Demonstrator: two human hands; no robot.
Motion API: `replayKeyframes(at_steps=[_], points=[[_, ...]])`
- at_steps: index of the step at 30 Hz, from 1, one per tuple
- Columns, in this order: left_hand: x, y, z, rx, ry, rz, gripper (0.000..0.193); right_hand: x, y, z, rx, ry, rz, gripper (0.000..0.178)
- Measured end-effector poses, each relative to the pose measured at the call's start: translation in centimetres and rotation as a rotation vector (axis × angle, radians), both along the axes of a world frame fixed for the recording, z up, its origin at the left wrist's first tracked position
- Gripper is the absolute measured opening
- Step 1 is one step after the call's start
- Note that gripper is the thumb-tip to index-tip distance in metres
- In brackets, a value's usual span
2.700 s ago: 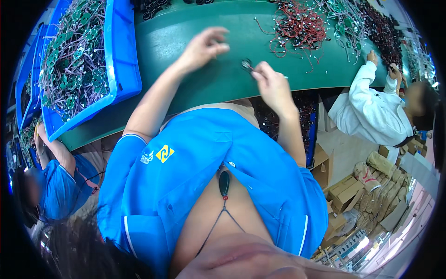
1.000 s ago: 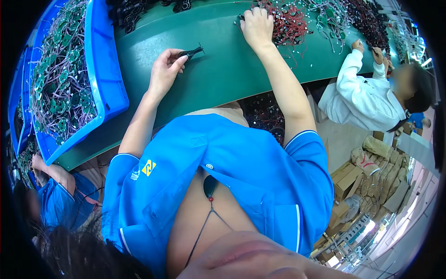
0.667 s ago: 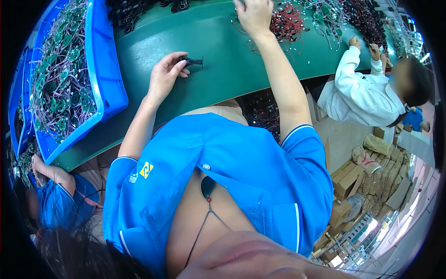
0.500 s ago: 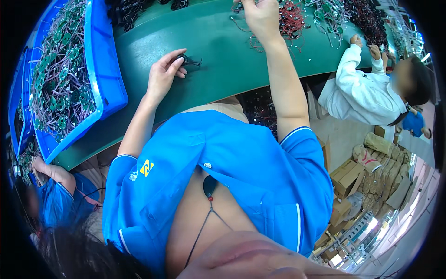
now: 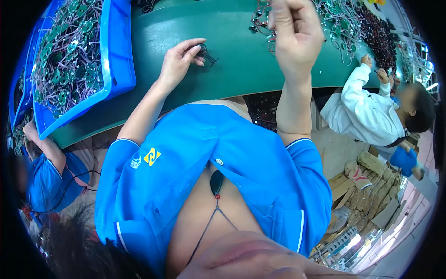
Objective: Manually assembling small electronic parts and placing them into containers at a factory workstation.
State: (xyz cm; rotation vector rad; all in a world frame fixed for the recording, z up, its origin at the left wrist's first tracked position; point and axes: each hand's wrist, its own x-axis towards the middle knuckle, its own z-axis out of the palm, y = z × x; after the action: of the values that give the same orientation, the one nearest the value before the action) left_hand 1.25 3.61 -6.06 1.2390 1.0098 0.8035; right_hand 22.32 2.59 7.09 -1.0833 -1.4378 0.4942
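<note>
Head view: left hand (image 5: 179,59) resting on green surface (image 5: 232,60), fingers (image 5: 195,45) pinching small dark wired part (image 5: 206,51). Right hand (image 5: 292,32) raised near tangled wire pile (image 5: 344,23), fingers curled; grip unclear. Blue bin (image 5: 116,60) left; brown cartons (image 5: 367,190) lower right.

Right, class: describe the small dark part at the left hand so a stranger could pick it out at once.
Start at the green table, right of the blue bin. The left hand rests there, and the part sits at its fingertips. It is one small black piece with thin wires, lying alone, apart from the wire heap farther right.
</note>
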Motion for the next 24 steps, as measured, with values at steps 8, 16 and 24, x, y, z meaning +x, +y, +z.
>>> replayKeyframes(at_steps=[8, 16, 24], points=[[0.4, -0.6, 0.6, 0.081, -0.034, 0.102, 0.025, -4.3, -3.3, -8.8, -0.636, 0.096, 0.241, 0.010], [0.8, -1.6, 0.2, 0.083, -0.011, 0.107, 0.024, -5.4, -4.2, -10.5, -0.701, 0.123, 0.180, 0.011], [0.9, -2.0, 0.1, 0.118, 0.000, 0.116, 0.023, -5.7, -4.3, -11.4, -0.705, 0.197, 0.175, 0.013]])
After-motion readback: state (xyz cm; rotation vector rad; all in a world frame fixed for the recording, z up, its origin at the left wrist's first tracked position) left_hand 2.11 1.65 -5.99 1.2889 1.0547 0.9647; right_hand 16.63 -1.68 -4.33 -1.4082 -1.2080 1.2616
